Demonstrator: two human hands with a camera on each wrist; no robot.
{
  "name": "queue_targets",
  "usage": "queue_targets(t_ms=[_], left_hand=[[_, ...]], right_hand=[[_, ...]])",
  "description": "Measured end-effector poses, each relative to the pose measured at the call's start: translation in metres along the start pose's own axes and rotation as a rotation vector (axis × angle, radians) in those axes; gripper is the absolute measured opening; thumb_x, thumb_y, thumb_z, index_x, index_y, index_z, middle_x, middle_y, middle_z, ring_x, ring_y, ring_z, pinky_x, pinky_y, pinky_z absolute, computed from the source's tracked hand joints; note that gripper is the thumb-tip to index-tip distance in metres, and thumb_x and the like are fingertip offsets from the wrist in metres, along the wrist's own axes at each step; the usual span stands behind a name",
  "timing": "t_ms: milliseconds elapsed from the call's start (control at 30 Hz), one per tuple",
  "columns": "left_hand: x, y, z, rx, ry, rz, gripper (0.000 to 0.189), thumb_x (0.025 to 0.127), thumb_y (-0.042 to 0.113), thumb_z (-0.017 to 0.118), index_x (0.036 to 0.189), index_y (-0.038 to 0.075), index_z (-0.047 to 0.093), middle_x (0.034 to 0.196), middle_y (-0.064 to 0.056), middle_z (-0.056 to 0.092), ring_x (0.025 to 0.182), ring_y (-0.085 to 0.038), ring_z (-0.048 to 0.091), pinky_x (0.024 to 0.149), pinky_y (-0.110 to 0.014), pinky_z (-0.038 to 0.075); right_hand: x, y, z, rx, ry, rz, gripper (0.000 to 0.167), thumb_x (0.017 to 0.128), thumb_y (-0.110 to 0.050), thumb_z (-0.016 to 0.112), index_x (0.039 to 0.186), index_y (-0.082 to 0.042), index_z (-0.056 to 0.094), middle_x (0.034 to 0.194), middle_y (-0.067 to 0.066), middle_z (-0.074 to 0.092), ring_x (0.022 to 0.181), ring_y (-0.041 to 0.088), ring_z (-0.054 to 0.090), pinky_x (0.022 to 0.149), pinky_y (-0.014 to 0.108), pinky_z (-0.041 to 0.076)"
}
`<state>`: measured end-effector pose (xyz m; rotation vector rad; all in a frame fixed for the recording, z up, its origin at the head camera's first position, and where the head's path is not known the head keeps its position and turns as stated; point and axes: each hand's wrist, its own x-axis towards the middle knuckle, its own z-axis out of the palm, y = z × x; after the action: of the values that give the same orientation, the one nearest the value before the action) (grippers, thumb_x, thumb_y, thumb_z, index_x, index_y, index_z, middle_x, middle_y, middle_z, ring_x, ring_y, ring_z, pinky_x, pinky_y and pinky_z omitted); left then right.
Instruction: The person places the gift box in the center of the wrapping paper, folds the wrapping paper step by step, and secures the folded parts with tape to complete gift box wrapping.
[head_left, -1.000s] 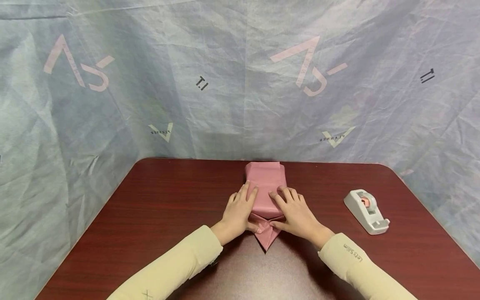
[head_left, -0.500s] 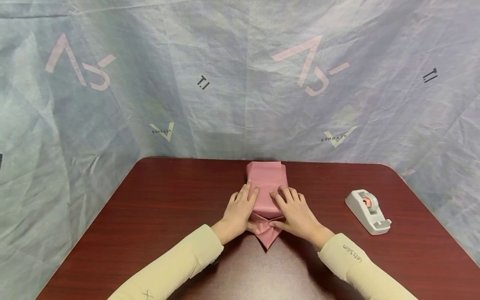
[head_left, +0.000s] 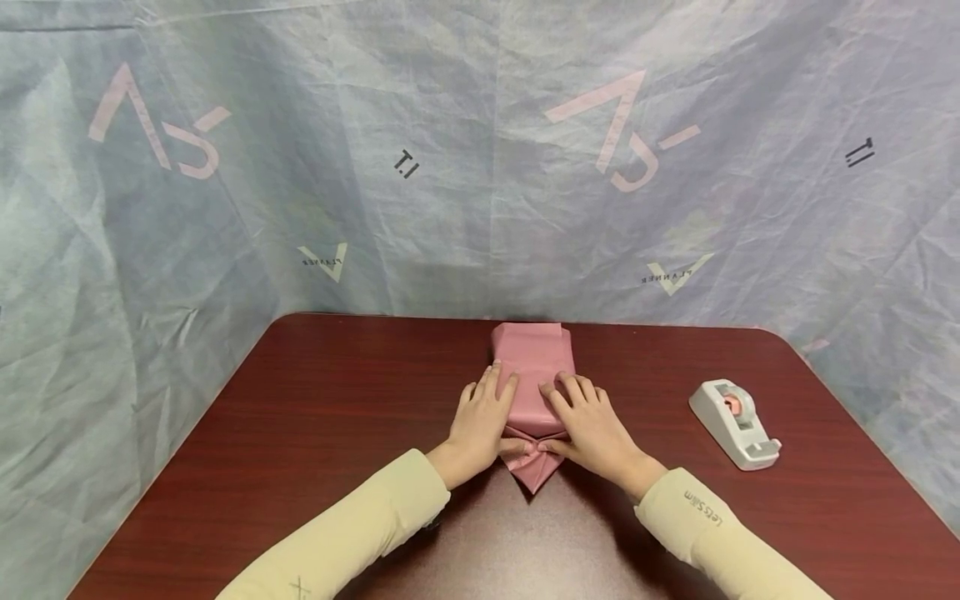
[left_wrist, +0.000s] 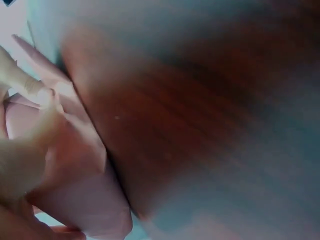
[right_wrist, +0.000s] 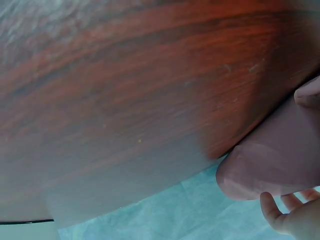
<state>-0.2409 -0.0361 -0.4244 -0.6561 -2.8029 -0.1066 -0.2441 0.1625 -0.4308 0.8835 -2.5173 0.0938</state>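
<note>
A pink paper-wrapped package (head_left: 532, 354) lies on the table, one end facing the person. From that end a pointed paper flap (head_left: 534, 482) sticks out over the tabletop. My left hand (head_left: 475, 423) rests on the package's left side, fingers extended over the top and thumb pressing the folded paper at the near end. On the right side, my right hand (head_left: 596, 429) mirrors it, fingertips on top and thumb on the same fold. The two thumb tips almost meet above the flap. The left wrist view shows the creased wrapping (left_wrist: 75, 170) close up.
A white tape dispenser (head_left: 735, 425) stands to the right on the dark red wood-grain table (head_left: 337, 400). A printed grey-blue cloth (head_left: 450, 208) hangs behind the table and along its sides.
My left thumb has slid right across the fold toward the right thumb. The flap's tip has drawn slightly toward the package. My right hand stays nearly still.
</note>
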Motion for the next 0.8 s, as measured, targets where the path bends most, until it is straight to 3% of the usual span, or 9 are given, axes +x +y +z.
queue_targets(t_ms=[100, 267, 500, 667, 800], left_hand=[[0.001, 0.001, 0.0, 0.003, -0.004, -0.018, 0.105, 0.06, 0.063, 0.069, 0.141, 0.01, 0.03, 0.145, -0.021, 0.027, 0.135, -0.03, 0.029, 0.101, -0.045, 0.034], [0.001, 0.003, 0.001, 0.086, 0.009, -0.028, 0.105, 0.058, 0.066, 0.068, 0.14, 0.011, 0.03, 0.144, -0.021, 0.029, 0.134, -0.029, 0.032, 0.102, -0.042, 0.033], [0.001, 0.006, 0.003, 0.177, 0.084, 0.011, 0.107, 0.056, 0.07, 0.068, 0.136, 0.007, 0.035, 0.138, -0.024, 0.036, 0.129, -0.032, 0.038, 0.1, -0.04, 0.035], [0.002, 0.005, 0.005, 0.192, 0.102, 0.018, 0.109, 0.053, 0.071, 0.069, 0.135, 0.008, 0.036, 0.136, -0.024, 0.037, 0.127, -0.033, 0.04, 0.101, -0.041, 0.034], [0.002, 0.004, 0.006, 0.194, 0.096, 0.009, 0.11, 0.051, 0.073, 0.066, 0.135, 0.008, 0.035, 0.136, -0.024, 0.037, 0.127, -0.033, 0.04, 0.102, -0.041, 0.034]], right_hand=[[-0.001, -0.001, 0.0, 0.019, 0.004, 0.003, 0.083, 0.063, -0.054, 0.075, 0.128, -0.01, 0.047, 0.125, 0.017, 0.043, 0.112, 0.036, 0.043, 0.079, 0.05, 0.042], [-0.002, 0.0, 0.001, 0.044, -0.001, -0.001, 0.084, 0.064, -0.052, 0.075, 0.131, -0.01, 0.046, 0.128, 0.019, 0.042, 0.115, 0.037, 0.041, 0.079, 0.051, 0.042], [-0.007, 0.005, -0.009, 0.111, -0.105, -0.02, 0.09, 0.068, -0.048, 0.074, 0.139, -0.008, 0.036, 0.137, 0.022, 0.034, 0.127, 0.04, 0.033, 0.088, 0.055, 0.037], [-0.01, 0.007, -0.017, 0.201, -0.149, -0.054, 0.091, 0.069, -0.037, 0.077, 0.141, -0.005, 0.032, 0.142, 0.024, 0.029, 0.132, 0.042, 0.026, 0.092, 0.059, 0.034], [-0.013, 0.009, -0.018, 0.206, -0.17, -0.07, 0.097, 0.064, -0.034, 0.079, 0.142, -0.004, 0.028, 0.145, 0.024, 0.026, 0.135, 0.04, 0.022, 0.095, 0.06, 0.032]])
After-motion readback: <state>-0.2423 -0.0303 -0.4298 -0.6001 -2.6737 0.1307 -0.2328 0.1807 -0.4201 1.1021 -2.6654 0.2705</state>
